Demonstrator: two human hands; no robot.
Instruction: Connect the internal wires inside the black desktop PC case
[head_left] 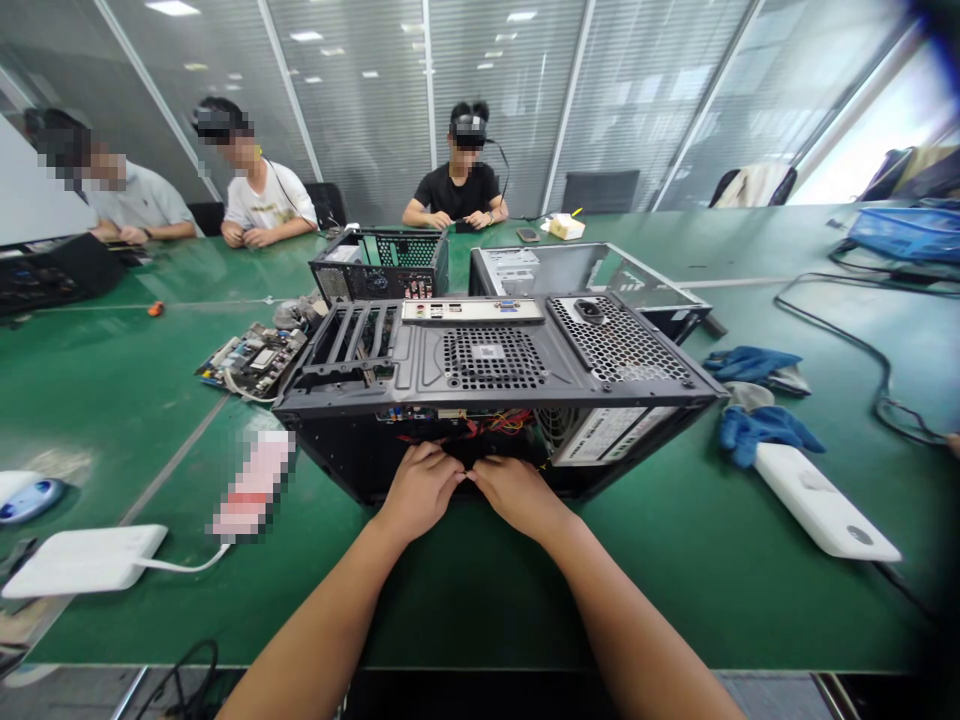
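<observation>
Your left hand and right hand meet at the open side of the black perforated-metal computer case, which stands before you on the green tabletop. The fingers of both hands are curled, not spread; the tips nearly meet. Whether they pinch a small part or press the case edge cannot be determined. Behind them, thin red-and-yellow wires and a white-labelled power supply show within the opening. Shadow and your hands obscure the lower interior; the frame's bottom edge cuts off both forearms.
</observation>
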